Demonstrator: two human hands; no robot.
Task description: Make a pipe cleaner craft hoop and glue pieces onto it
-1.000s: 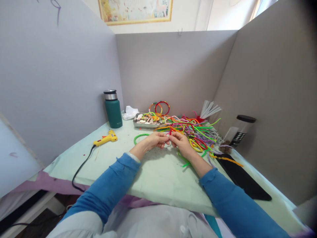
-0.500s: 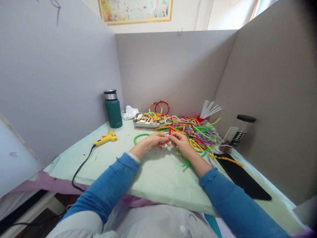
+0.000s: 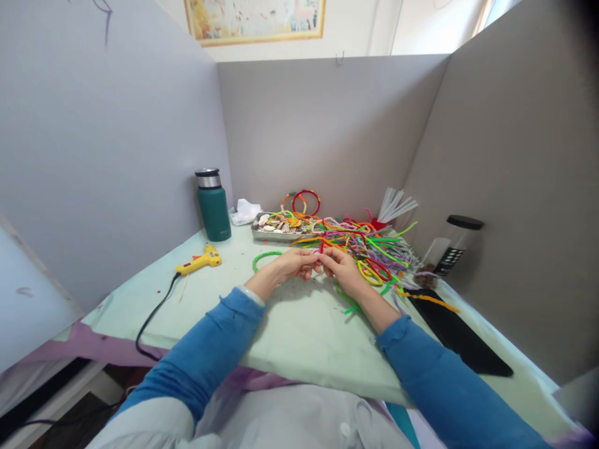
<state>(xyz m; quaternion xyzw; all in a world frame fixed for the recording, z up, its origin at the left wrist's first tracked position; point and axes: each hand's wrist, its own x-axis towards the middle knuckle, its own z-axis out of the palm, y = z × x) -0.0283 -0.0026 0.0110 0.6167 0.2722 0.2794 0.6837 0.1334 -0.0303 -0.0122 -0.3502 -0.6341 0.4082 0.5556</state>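
My left hand [image 3: 298,264] and my right hand [image 3: 343,269] meet over the middle of the table, thumbs and fingertips pinched closely together. A short red length of pipe cleaner [image 3: 321,247] rises from between their fingertips; the rest of it is hidden by the fingers. Beyond my right hand spreads a tangled pile of colourful pipe cleaners [image 3: 374,246]. Green pipe cleaner pieces [image 3: 352,308] lie by my right wrist. A curved green band [image 3: 261,257] shows partly behind my left wrist.
A metal tray [image 3: 276,236] of shells stands behind the hands, two decorated rings [image 3: 307,192] beyond it. To the left are a yellow glue gun [image 3: 200,262] with its cord and a green bottle [image 3: 214,212]. A black flat object [image 3: 461,333] and a clear jar [image 3: 452,249] are at right.
Both hands stay in nearly the same place, still pinched together at the red pipe cleaner. The view shifts very slightly; nothing else visibly moves.
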